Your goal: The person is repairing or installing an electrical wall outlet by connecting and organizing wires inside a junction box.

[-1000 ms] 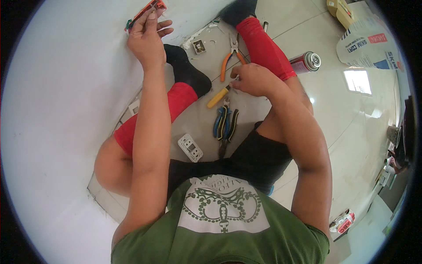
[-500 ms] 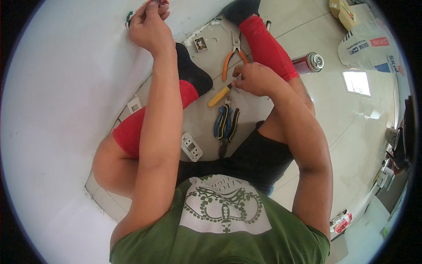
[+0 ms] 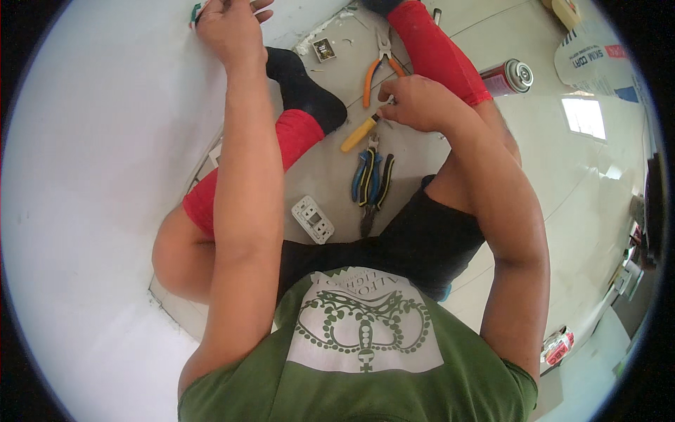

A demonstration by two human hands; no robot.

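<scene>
My left hand (image 3: pixel 228 32) is up against the white wall at the top edge, its fingers partly cut off by the frame. They look curled around something I cannot make out, with a green bit of wire (image 3: pixel 195 13) beside them. Low over the floor tiles, my right hand (image 3: pixel 422 103) has its fingers curled, the thumb at the shaft end of a yellow-handled screwdriver (image 3: pixel 360 133). The shaft's tip is hidden beneath the fingers. Orange-handled pliers (image 3: pixel 383 55) lie just beyond that hand. Nearer me rest blue-and-black-handled pliers (image 3: pixel 365 176), overlapping another tool.
A white socket outlet (image 3: pixel 312 219) lies between my legs. Near the wall are a small box of screws (image 3: pixel 323 50) and crumbled debris. A spray can (image 3: pixel 512 76) lies beyond my right shin, with a plastic bag (image 3: pixel 590 60) farther right.
The view has shifted, so things on the floor sit higher in the picture. My left hand has moved up and left, and the orange-red piece at its fingers is out of view. My right hand stays by the screwdriver.
</scene>
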